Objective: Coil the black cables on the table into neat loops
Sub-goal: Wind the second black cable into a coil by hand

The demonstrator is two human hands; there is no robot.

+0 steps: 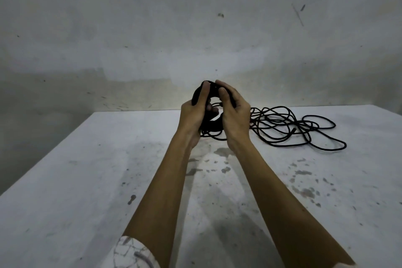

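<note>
Both my hands hold a thick black coiled cable (214, 125) upright above the far middle of the table. My left hand (195, 113) grips its left side, thumb up along the loop. My right hand (233, 113) wraps its right side and top. Most of the coil is hidden behind my fingers. A loose tangle of thin black cable (289, 128) lies spread on the table just to the right of my hands, with strands running under and toward the held coil.
The white table (97, 180) is stained with grey spots near the middle and right. Its far edge meets a scuffed grey wall (195, 28); its left edge slants down toward me.
</note>
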